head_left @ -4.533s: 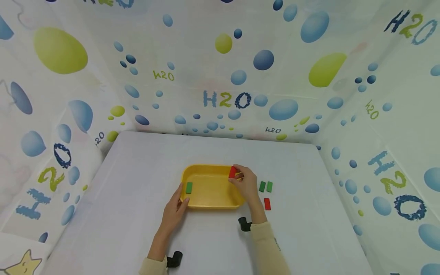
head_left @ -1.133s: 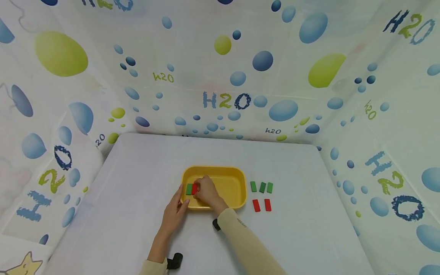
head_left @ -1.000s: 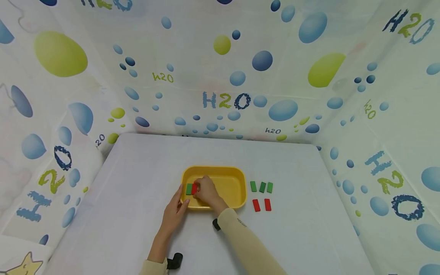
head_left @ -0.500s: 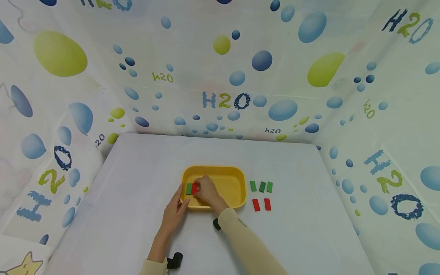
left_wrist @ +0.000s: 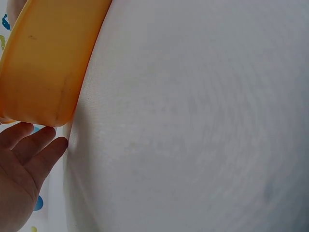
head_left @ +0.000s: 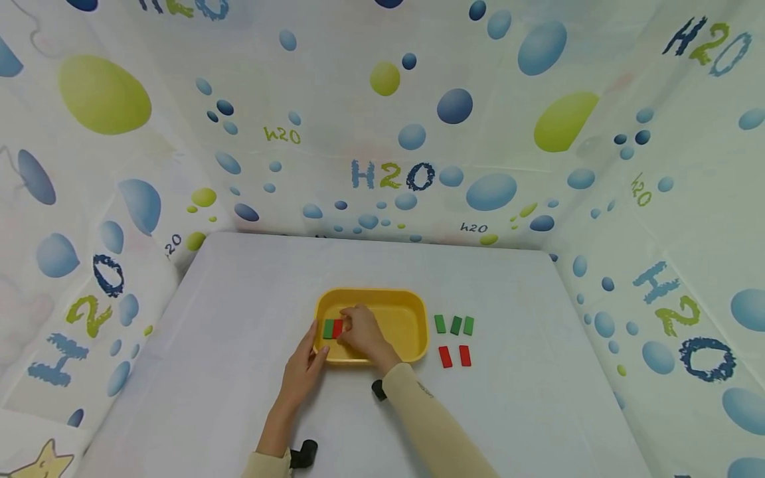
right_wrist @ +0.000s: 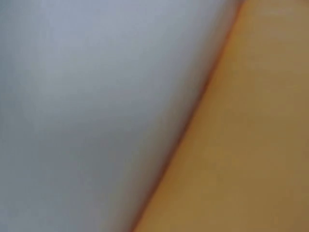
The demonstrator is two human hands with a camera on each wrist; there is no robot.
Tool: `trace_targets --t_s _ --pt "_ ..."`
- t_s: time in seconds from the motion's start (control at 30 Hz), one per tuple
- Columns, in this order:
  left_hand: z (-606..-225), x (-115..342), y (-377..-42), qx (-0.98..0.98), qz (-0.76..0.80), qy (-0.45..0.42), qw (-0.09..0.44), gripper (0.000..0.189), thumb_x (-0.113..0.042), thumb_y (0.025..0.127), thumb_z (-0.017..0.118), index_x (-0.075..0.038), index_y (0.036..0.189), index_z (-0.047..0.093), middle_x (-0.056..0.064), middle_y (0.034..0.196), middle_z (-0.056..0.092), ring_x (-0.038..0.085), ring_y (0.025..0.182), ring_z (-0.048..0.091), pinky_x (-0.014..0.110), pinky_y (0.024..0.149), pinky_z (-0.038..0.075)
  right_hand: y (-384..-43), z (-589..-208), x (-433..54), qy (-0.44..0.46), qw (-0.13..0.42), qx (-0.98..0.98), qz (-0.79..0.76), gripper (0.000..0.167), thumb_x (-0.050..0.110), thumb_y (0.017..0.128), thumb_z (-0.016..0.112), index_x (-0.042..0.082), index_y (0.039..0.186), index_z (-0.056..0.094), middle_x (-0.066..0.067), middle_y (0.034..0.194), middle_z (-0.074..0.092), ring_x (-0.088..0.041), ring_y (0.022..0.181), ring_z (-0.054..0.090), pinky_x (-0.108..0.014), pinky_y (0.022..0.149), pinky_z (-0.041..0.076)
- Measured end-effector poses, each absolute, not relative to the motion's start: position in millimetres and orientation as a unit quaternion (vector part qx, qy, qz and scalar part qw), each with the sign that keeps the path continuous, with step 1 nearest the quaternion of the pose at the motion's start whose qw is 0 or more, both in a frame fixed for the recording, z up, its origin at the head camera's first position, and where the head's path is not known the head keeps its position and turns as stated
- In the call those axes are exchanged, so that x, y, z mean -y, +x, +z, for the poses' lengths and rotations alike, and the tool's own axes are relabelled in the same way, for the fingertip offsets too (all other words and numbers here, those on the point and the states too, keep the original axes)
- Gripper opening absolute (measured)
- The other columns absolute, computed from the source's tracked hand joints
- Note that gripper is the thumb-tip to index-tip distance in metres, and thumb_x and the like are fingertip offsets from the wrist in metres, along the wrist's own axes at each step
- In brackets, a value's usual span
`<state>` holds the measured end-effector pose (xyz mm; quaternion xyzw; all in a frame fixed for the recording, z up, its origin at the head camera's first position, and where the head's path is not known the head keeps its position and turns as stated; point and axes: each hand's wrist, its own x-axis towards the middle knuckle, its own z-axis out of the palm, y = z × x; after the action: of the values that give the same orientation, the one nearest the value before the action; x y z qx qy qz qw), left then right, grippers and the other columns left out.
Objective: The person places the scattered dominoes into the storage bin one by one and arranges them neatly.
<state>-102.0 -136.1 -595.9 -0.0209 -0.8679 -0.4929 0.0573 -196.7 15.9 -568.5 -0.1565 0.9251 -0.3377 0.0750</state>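
Note:
A yellow tray (head_left: 382, 362) lies on the white table. Inside, near its left end, a green domino-like block (head_left: 328, 328) and a red one (head_left: 337, 328) stand side by side. My left hand (head_left: 301, 373) holds the tray's left end, thumb at the near-left rim and fingers along the outside. In the left wrist view, fingertips (left_wrist: 48, 131) meet the tray's orange-looking outer wall (left_wrist: 48, 63). My right hand (head_left: 363, 334) is over the tray, just right of the red block, thumb and index finger parted around its right end. The right wrist view shows only the tray wall (right_wrist: 251, 145) and table.
Right of the tray lie three green blocks (head_left: 456, 325) in a row, with two red blocks (head_left: 445, 356) nearer me. A patterned curtain (head_left: 382, 119) surrounds the table (head_left: 239, 299) at the back and sides.
Earlier my right hand carried the red block over the tray's right rim, then set it beside the green one. Just now its fingers have parted and drawn slightly right, off the block.

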Motion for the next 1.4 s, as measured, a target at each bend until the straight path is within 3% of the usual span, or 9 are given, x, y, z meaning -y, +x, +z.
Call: trace_targets --t_s 0.2,0.3,0.7,0.9,1.1,1.4 --pt "-593.7 136.0 -101.4 0.866 -0.498 -0.016 0.050 0.064 -0.022 0.100 0.056 -0.008 0.155 0.026 0.020 0.155 0.035 0.038 0.141 0.038 0.053 0.104 0.044 -195.0 -561.0 -28.7 -0.118 0.087 -0.908 -0.393 0.051 0.008 0.079 0.080 0.004 0.127 0.064 -0.010 0.107 0.062 -0.015 0.086 0.058 -0.026 0.077 0.055" --pt "-593.7 136.1 -101.5 0.866 -0.497 -0.016 0.053 0.064 -0.020 0.099 0.056 -0.007 0.155 0.027 0.020 0.155 0.036 0.038 0.140 0.039 0.053 0.103 0.045 -194.5 -557.8 -35.7 -0.118 0.078 -0.906 -0.398 0.052 0.011 0.080 0.080 0.006 0.128 0.063 -0.011 0.114 0.061 -0.015 0.089 0.062 -0.023 0.076 0.056" --pt "-595.9 136.3 -101.4 0.864 -0.500 -0.019 0.056 0.065 -0.020 0.099 0.057 -0.007 0.155 0.027 0.020 0.155 0.036 0.038 0.140 0.040 0.053 0.104 0.045 -183.6 -541.6 -68.9 -0.113 0.042 -0.881 -0.458 0.052 0.011 0.083 0.078 0.007 0.132 0.061 -0.016 0.122 0.061 -0.021 0.093 0.064 -0.024 0.071 0.057" --pt "-595.9 136.1 -100.9 0.866 -0.497 -0.019 0.058 0.065 -0.020 0.099 0.057 -0.008 0.155 0.026 0.020 0.156 0.035 0.038 0.141 0.038 0.053 0.105 0.044 -176.8 -534.7 -91.7 -0.101 0.024 -0.876 -0.471 0.053 0.011 0.083 0.078 0.007 0.133 0.059 -0.018 0.122 0.060 -0.021 0.093 0.063 -0.030 0.078 0.058" --pt "-598.5 137.5 -100.5 0.866 -0.497 -0.023 0.057 0.065 -0.025 0.100 0.055 -0.008 0.155 0.025 0.019 0.157 0.033 0.037 0.141 0.037 0.052 0.105 0.044 -170.5 -527.1 -113.0 -0.093 -0.031 -0.884 -0.457 0.052 0.010 0.081 0.079 0.004 0.129 0.062 -0.016 0.115 0.063 -0.022 0.090 0.065 -0.036 0.078 0.058" --pt "-597.1 137.2 -101.0 0.865 -0.497 -0.027 0.062 0.065 -0.022 0.100 0.056 -0.008 0.155 0.026 0.020 0.156 0.035 0.038 0.141 0.038 0.053 0.104 0.044 -159.1 -524.1 -149.4 -0.071 -0.086 -0.882 -0.458 0.054 0.011 0.078 0.082 0.002 0.128 0.063 -0.016 0.109 0.063 -0.023 0.087 0.066 -0.024 0.072 0.054"
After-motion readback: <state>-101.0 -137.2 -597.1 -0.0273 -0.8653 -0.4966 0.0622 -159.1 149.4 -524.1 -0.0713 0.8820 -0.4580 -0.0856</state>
